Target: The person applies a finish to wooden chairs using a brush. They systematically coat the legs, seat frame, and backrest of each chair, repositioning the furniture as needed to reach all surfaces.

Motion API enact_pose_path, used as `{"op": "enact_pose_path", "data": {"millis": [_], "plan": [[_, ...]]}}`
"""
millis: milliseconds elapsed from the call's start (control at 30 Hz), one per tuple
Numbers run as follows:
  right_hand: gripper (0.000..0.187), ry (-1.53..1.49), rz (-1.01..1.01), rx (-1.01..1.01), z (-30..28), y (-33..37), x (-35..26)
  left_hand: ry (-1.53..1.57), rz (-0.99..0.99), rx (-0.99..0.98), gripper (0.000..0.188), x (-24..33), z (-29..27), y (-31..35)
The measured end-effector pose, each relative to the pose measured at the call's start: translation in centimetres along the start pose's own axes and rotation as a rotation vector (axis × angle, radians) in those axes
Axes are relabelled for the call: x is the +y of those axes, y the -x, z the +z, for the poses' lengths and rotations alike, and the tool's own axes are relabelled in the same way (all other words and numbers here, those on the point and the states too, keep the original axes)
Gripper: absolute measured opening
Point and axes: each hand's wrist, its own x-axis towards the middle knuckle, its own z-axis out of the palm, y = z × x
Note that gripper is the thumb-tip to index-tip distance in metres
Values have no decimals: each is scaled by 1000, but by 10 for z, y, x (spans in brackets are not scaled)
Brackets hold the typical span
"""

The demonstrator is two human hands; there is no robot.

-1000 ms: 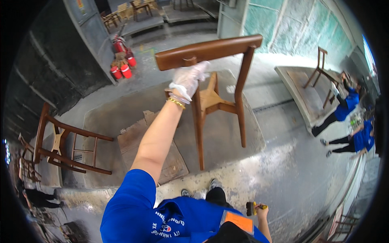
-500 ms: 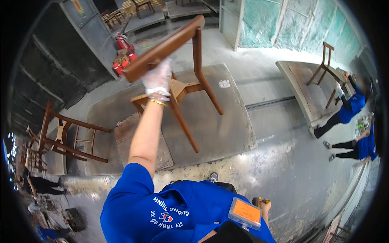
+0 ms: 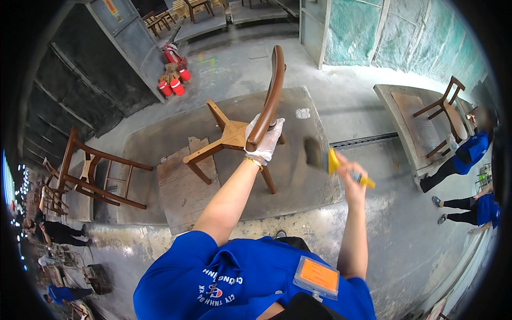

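The wooden chair [image 3: 242, 125] hangs tipped in the air above a grey platform [image 3: 298, 176], its dark curved backrest standing nearly upright and its paler seat and legs splayed to the left. The left hand [image 3: 264, 140], in a white glove, reaches up on a straight arm, fingers wrapped tight around the backrest's lower end. The right hand [image 3: 349, 178] is raised beside it, fingers closed on the yellow handle of a paintbrush [image 3: 330, 161], bristles pointing toward the chair. An orange rectangular badge [image 3: 317, 276] sits on the blue shirt. Red fire extinguishers [image 3: 173, 80] cluster by the grey wall.
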Motion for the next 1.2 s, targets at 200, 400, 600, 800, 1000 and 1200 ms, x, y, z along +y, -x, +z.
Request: {"op": "enact_pose_path", "data": {"millis": [200,400,600,800,1000,1200], "plan": [[9,28,-207,-198,95,-149,-98,-153,-29,-208,51,-25,-78,46],[15,-175,-309,-771,82,-153,-103,-473,-502,3,54,-157,-217,152],[10,171,-251,-272,103,-166,-105,-720,-827,21,53,-213,-311,236],[14,-404,-214,-651,32,-77,-58,-905,-676,12,68,-223,-310,174],[8,-613,231,173,32,52,30,-537,-428,-21,78,-255,-269,52],[14,-308,712,699,63,207,76,-346,-362,-136,61,-269,-253,4]]}}
